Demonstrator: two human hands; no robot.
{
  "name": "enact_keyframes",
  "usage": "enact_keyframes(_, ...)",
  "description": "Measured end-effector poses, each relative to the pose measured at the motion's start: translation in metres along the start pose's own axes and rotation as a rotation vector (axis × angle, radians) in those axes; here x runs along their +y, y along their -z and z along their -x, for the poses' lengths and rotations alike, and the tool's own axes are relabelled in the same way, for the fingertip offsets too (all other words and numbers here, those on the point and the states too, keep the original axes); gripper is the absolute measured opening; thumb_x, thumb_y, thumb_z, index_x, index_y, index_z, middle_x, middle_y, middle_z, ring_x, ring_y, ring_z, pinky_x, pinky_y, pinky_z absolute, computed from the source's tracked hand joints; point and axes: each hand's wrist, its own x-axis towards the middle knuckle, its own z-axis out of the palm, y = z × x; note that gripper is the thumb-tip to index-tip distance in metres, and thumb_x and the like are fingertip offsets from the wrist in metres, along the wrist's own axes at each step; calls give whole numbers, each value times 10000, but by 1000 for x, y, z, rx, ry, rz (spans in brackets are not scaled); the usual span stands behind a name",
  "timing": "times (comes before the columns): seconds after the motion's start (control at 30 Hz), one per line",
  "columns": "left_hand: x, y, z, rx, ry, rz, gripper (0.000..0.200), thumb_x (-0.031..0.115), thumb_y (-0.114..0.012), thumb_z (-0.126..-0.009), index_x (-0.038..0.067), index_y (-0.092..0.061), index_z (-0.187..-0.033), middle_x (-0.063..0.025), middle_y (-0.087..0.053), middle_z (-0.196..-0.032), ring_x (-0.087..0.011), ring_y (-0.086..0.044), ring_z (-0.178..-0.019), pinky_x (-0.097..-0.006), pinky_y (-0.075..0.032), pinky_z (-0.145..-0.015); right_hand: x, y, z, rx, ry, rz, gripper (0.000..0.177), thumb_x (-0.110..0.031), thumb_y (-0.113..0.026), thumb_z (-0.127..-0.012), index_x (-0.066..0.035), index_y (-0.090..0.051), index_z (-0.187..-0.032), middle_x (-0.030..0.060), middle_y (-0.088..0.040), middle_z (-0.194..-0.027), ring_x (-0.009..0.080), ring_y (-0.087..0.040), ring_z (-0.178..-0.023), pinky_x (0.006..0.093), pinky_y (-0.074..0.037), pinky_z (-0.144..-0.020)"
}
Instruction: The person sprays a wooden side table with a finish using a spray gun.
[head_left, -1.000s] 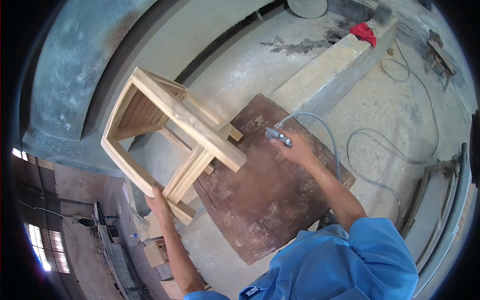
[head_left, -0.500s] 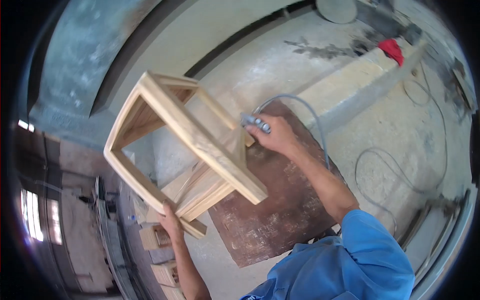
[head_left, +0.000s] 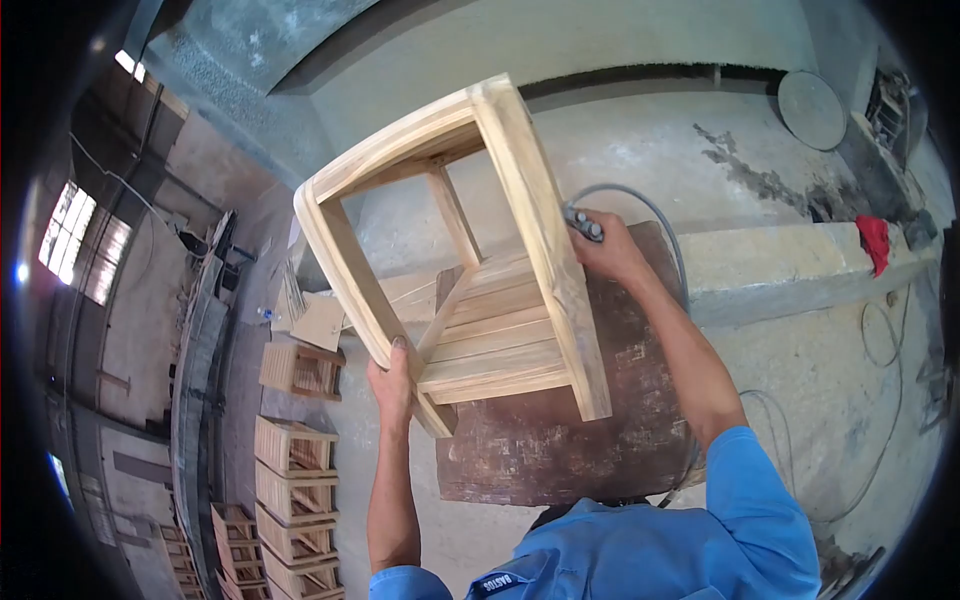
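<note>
Bare left hand (head_left: 391, 385) tilts a pale, slatted wooden frame (head_left: 500, 340) while the bare right hand (head_left: 608, 250) carries a small grey metal hand tool (head_left: 585, 224)

The left fingers are closed on the lower end of the frame's left rail (head_left: 352, 290), thumb laid on top; that grip looks chosen to bear the weight at one corner and turn the wood at will. The right fingers are wrapped about the tool (its nose is partly lost behind the frame's right post (head_left: 551, 270), so I cannot tell whether it touches the wood). One hand steadying, the other loose at the opposite side, probably lets the tool move freely.

The frame is tilted over a worn, dark brown square board (head_left: 560, 450); whether any leg rests on it, I cannot tell. Just right of the frame, a thin grey flexible hose (head_left: 622, 187) arches above the right hand, and might snag there.

Farther right of the frame, a long, pale concrete ledge (head_left: 770, 270) hems in the space, a crumpled red cloth (head_left: 872, 246) draped on it. Left of the frame and lower, similar pale wooden frames (head_left: 272, 490) stand in a line, well apart from it.
</note>
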Motion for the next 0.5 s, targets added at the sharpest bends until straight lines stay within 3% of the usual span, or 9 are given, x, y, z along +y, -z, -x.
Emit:
enact_keyframes(0.13, -19, 9, 9, -6, 21, 41, 423, 309, -665, -922, -56, -598, -1124, -103, -632, -1009, -170, -589, -904, -336, -495, -794, 27, -1, 32, 48, 152, 142, 295, -282, -729, -883, -17, -715, -1011, 77, -628, -661, 101, -579, -584, 301, -480, -561)
enact_keyframes(0.2, -23, 13, 13, -38, 50, 40, 432, 332, -674, -916, -48, -600, -1109, -101, -628, -1009, -170, -589, -903, -338, -497, -793, 16, 11, 52, -28, -158, -10, 280, -273, -718, -901, -15, -712, -1012, 53, -635, -677, 96, -580, -588, 283, -470, -551)
enact_keyframes(0.37, -23, 21, 19, -71, 60, 105, 452, 360, -688, -908, -29, -585, -1112, -93, -629, -926, -170, -599, -826, -335, -500, -734, 7, 46, 117, 61, -126, -67, 287, -299, -657, -959, -14, -660, -986, 0, -639, -724, 52, -561, -581, 215, -411, -459)
enact_keyframes(0.43, -18, 25, 18, -115, 48, 156, 456, 364, -692, -907, -24, -577, -1118, -90, -628, -895, -171, -601, -792, -332, -501, -708, 6, 60, 156, 126, -214, -115, 304, -294, -676, -949, -28, -679, -1097, -11, -634, -727, 64, -582, -611, 238, -435, -499)
enact_keyframes(0.5, -14, 29, 21, -88, 6, 258, 457, 372, -707, -898, -21, -586, -1096, -90, -631, -854, -173, -606, -744, -322, -497, -666, -4, 65, 196, 192, -343, -145, 321, -317, -661, -956, -35, -672, -1109, -7, -640, -733, 63, -591, -619, 229, -422, -479)
